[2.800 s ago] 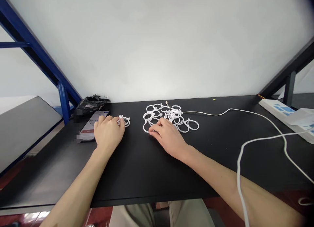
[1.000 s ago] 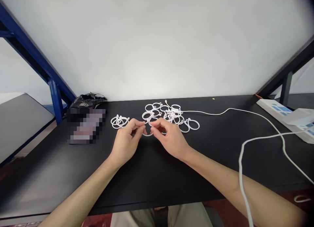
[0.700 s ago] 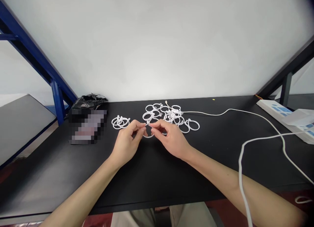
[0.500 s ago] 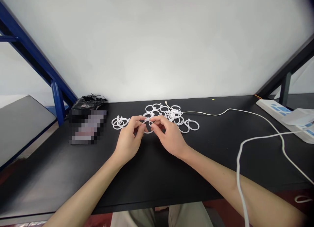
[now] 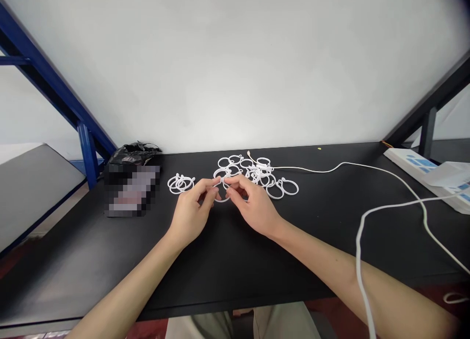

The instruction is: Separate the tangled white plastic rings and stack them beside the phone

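Note:
Between my two hands is a white ring (image 5: pixel 222 201) with a small clasp at its top, looking like a curtain ring. My left hand (image 5: pixel 191 213) pinches its left side between thumb and fingers. On the opposite side, my right hand (image 5: pixel 256 208) grips it the same way, with fingertips meeting near the clasp. My fingers partly hide the clasp, so whether it is fastened cannot be seen. Just left of my left hand lies a small group of similar white rings (image 5: pixel 181 191). Behind and right of my hands spreads a larger loose pile of rings (image 5: pixel 290 194).
A white cable (image 5: pixel 323 171) runs from the pile across the black table (image 5: pixel 220 260) and loops over my right forearm. At the left are a black plastic bag (image 5: pixel 132 154) and a blurred-out flat object (image 5: pixel 132 192). A white-and-blue box (image 5: pixel 414 164) lies at the right.
Both hands stay on the same ring, which sits very slightly lower now. My fingertips have shifted a little around the clasp. The other rings lie as before.

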Available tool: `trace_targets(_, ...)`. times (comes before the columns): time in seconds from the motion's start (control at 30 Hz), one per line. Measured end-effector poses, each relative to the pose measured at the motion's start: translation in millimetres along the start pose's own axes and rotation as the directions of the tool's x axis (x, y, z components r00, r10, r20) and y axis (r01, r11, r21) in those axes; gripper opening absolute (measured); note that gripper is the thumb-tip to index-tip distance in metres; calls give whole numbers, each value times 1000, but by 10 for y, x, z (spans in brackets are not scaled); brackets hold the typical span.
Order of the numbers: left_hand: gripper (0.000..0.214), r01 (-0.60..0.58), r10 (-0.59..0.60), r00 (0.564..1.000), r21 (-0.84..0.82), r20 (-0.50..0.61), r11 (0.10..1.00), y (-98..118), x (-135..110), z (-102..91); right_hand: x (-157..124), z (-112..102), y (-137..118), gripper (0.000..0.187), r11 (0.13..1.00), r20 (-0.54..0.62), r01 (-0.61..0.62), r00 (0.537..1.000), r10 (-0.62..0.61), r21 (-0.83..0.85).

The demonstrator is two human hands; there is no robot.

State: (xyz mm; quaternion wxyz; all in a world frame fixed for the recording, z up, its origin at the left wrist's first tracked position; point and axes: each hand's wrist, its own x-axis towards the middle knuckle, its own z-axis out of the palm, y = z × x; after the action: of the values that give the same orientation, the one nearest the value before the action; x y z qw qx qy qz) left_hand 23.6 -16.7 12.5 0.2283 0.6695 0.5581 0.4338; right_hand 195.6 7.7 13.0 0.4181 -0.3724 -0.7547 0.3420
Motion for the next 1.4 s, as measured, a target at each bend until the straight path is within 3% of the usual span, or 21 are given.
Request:
trace_targets(0.4,16,34,-34,999,-19,-25,999,30,33,25,27,48,3,13,997,-76,-78,994,80,28)
trace_targets(0.6,13,58,-59,998,-40,-14,997,10,23,40,10,32,-15,9,999,-63,-46,997,46,1)
trace_targets(1.07,14,-99,97,995,104,27,990,-54,-34,3,-25,-16,-39,12,998,43,13,999,-11,-58)
trace_targets(1.27,7,-113,119,991,107,-53,988,-10,30,33,9,15,-54,9,995,-93,7,996,-15,-95)
trace_targets(1.4,9,-107,114,992,133,-51,985,-6,29,35,17,7,-57,10,995,-70,25,997,-32,-96)
